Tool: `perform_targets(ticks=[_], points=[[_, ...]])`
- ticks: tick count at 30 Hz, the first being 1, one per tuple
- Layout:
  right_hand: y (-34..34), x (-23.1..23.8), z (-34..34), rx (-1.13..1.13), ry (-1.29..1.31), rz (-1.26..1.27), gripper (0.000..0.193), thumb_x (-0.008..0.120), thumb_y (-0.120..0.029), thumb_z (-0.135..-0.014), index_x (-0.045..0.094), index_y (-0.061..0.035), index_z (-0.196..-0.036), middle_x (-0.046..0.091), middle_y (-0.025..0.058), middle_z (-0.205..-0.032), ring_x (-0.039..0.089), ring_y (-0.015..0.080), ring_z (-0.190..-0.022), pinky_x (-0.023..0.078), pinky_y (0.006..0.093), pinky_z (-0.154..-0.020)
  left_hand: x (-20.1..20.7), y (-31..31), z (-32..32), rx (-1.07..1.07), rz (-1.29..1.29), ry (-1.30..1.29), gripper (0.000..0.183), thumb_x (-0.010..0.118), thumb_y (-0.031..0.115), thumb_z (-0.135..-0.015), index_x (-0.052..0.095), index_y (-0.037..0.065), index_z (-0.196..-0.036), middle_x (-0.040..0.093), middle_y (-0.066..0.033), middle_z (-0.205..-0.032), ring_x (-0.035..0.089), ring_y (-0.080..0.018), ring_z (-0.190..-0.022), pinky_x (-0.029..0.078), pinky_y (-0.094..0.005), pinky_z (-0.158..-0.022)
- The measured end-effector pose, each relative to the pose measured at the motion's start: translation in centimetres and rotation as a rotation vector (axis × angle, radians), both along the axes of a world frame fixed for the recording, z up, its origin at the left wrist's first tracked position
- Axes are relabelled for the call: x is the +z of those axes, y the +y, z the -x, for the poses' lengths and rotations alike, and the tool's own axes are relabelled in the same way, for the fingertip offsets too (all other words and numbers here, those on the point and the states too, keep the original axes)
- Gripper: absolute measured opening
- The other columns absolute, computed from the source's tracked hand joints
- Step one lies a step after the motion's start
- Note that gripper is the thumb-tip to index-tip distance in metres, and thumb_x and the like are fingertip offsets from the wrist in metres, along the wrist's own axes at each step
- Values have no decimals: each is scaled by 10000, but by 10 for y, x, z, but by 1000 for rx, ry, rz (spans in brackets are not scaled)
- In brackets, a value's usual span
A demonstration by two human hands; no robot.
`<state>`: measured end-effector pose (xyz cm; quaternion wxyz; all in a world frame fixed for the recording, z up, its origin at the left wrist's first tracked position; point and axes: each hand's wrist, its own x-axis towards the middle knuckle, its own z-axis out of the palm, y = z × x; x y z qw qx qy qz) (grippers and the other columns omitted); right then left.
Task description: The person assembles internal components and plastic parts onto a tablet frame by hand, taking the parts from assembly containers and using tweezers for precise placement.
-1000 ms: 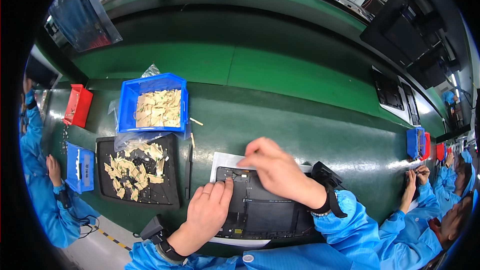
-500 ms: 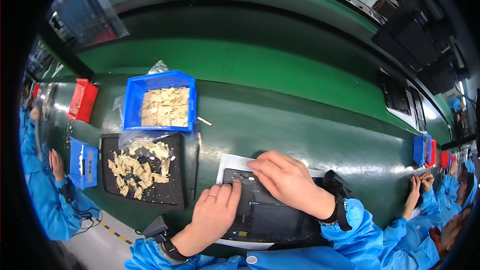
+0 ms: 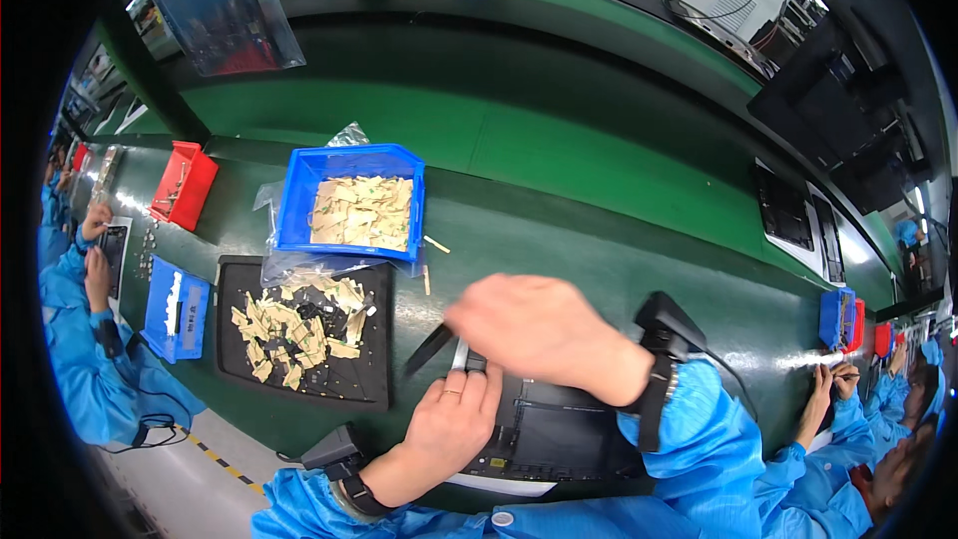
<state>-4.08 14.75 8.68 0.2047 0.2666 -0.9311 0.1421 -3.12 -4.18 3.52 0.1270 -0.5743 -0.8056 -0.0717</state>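
A flat dark device [image 3: 569,439] lies on a white sheet [image 3: 499,484] at the near edge of the green bench [image 3: 599,269]. My left hand [image 3: 449,429] lies flat on the device's left end, fingers together, pressing it down. My right hand [image 3: 539,324], blurred, hovers over the device's far left corner with its fingers curled. A thin dark strip [image 3: 429,349] sticks out leftward from under it, and a small silver piece [image 3: 460,354] shows just beyond my left fingertips. Both wrists wear black straps over blue sleeves.
A black tray [image 3: 369,389] of tan parts sits left of the device. Behind it stands a blue bin [image 3: 294,200] of the same parts. A red bin [image 3: 185,185] and a small blue bin [image 3: 160,289] lie further left. People in blue [image 3: 90,359] work on both sides.
My right hand has lifted off the device and moved left and away toward its far left corner, and the thin dark strip now shows beneath it. My left hand has stayed on the device.
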Motion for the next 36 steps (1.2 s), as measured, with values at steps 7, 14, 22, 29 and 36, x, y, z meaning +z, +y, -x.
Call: perform_targets(ticks=[7,14,22,29,36], points=[[30,-32,-88,-373,-693,1540,303,613,15,-881,450,-17,-1134,577,62,-914,651,123,-756,561,248,-662,5,10,0,-13,43,-35,508,557,128,-728,595,-31,-1209,517,-67,-863,550,-209,-835,487,-284,-697],[14,-40,-92,-483,-690,1334,210,697,-96,-874,607,29,-1018,646,54,-973,678,110,-835,552,231,-727,7,10,0,-4,48,-45,491,553,111,-722,604,-43,-1186,521,-78,-863,559,-226,-847,497,-296,-725],[8,-34,-89,-570,-658,1186,193,714,-135,-866,594,1,-932,685,47,-867,671,92,-792,546,230,-689,10,9,1,-9,50,-85,491,552,106,-720,602,-52,-1183,534,-85,-873,564,-231,-849,500,-303,-728],[7,-36,-88,-540,-661,1137,192,724,-158,-863,592,-31,-922,688,46,-867,666,92,-776,526,239,-636,10,10,1,-8,45,-97,485,550,105,-722,604,-50,-1179,524,-78,-852,561,-228,-828,499,-302,-713],[20,-30,-83,-503,-693,1612,203,687,-100,-886,543,-18,-1004,658,51,-855,664,114,-749,510,220,-569,11,9,2,-5,35,-101,483,561,97,-722,600,-46,-1182,520,-77,-844,558,-226,-821,493,-306,-698]])
